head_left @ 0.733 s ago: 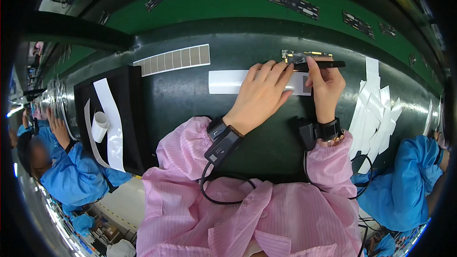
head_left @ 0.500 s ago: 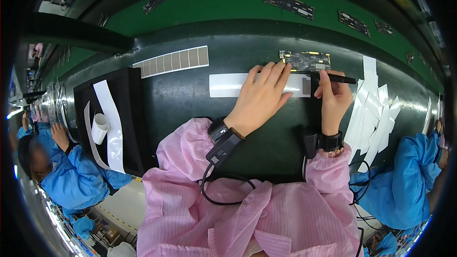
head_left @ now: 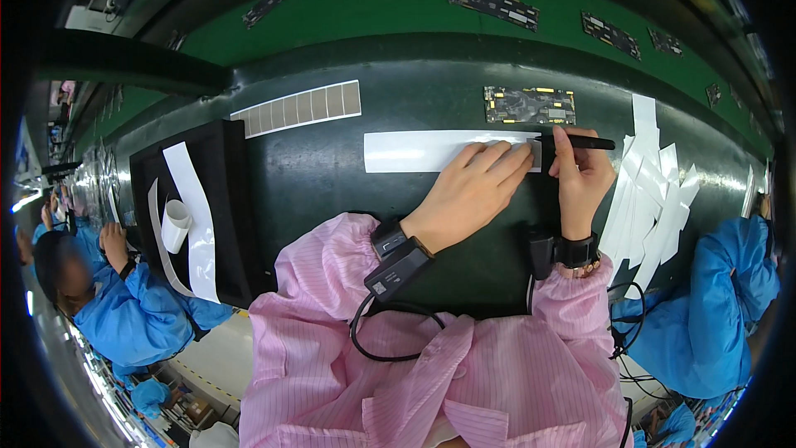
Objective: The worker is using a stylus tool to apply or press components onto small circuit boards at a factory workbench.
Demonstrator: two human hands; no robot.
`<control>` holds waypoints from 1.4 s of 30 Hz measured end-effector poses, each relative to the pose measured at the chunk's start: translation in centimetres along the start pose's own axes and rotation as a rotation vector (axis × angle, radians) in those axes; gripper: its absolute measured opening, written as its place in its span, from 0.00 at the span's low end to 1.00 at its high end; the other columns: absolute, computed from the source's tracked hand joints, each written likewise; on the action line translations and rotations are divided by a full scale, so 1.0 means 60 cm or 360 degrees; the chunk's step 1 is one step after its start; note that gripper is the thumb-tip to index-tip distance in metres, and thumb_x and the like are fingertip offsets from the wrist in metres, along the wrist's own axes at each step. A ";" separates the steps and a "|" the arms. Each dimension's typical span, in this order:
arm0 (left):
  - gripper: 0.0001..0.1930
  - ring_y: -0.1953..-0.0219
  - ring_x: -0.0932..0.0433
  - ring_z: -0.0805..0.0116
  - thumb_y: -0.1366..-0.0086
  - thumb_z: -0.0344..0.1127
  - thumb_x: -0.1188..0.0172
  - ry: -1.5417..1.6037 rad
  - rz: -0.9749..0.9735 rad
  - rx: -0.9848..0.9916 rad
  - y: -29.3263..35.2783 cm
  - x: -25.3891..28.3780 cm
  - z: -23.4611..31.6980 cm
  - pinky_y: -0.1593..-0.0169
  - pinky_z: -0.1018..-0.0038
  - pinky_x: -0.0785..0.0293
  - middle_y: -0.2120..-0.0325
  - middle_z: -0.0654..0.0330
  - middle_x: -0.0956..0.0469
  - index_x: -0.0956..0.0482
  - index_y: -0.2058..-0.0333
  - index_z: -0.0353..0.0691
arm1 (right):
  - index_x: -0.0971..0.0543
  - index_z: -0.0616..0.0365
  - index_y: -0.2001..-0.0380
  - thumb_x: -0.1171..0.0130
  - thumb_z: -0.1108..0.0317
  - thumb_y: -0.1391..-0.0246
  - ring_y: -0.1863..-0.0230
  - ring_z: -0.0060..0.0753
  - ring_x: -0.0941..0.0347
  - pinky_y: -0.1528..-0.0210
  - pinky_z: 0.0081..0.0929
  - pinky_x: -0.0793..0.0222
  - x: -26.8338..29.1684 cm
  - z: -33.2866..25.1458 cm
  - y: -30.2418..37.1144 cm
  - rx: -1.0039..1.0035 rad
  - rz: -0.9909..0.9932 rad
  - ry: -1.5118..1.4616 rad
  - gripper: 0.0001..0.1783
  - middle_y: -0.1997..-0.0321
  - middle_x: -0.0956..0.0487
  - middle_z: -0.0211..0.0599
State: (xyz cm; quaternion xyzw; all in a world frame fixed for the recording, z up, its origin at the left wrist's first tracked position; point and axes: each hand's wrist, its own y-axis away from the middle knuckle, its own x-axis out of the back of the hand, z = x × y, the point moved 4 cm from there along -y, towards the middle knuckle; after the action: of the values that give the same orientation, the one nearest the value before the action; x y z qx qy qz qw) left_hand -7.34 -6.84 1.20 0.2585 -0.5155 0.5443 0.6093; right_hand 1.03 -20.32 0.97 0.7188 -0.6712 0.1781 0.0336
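Note:
My left hand (head_left: 474,197) lies palm down over the right part of a glossy white backing strip (head_left: 406,153), its fingers stretched out and fingertips at the strip's right end. A small grey patch there is mostly covered by the fingers. My left thumb is hidden. Between thumb and fingers, my right hand (head_left: 583,174) holds slim black tweezers (head_left: 584,142), their tip pointing left at the strip's right end, close to my left fingertips. Just beyond the strip lies a black circuit board (head_left: 529,105) with gold-coloured edge parts.
A sheet of grey rectangular labels (head_left: 303,108) lies back left. White strips (head_left: 189,199) rest in a black tray (head_left: 236,224) on the left; a pile of white strips (head_left: 647,199) lies right. More boards (head_left: 494,5) sit on the green belt (head_left: 373,8). Blue-clad people sit either side.
My left hand has slid right and nearer along the strip, its fingertips now over the grey patch and off the circuit board. The tweezers have shifted slightly. Boards on the belt have moved left.

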 end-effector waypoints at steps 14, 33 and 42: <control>0.27 0.47 0.34 0.69 0.48 0.35 0.39 -0.0002 0.0046 -0.0020 -0.001 0.001 0.000 0.45 0.70 0.37 0.47 0.67 0.32 0.29 0.47 0.41 | 0.22 0.64 0.72 0.38 0.76 0.47 0.86 0.12 0.35 0.84 0.14 0.44 -0.002 0.001 0.001 0.0016 -0.0023 -0.0014 0.04 0.83 0.27 0.27; 0.21 0.45 0.33 0.59 0.43 0.36 0.39 0.0062 0.0172 0.0086 0.001 0.047 -0.044 0.44 0.64 0.37 0.47 0.56 0.32 0.28 0.52 0.35 | 0.22 0.64 0.71 0.37 0.74 0.46 0.85 0.10 0.37 0.83 0.13 0.46 -0.077 -0.013 -0.062 -0.0060 -0.0029 -0.0433 0.05 0.83 0.27 0.24; 0.20 0.45 0.32 0.53 0.43 0.34 0.39 0.0145 0.0251 0.0053 -0.022 0.033 -0.069 0.43 0.63 0.34 0.49 0.51 0.31 0.29 0.53 0.32 | 0.22 0.65 0.71 0.37 0.74 0.47 0.85 0.09 0.38 0.84 0.13 0.47 -0.083 -0.006 -0.064 -0.0068 -0.0049 -0.0394 0.05 0.83 0.27 0.24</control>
State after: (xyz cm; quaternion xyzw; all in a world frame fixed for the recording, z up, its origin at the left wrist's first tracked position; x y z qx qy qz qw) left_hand -4.89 -2.81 1.93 0.2022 -0.4970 0.6102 0.5829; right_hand 4.54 -15.12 0.54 0.7446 -0.6627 0.0732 -0.0314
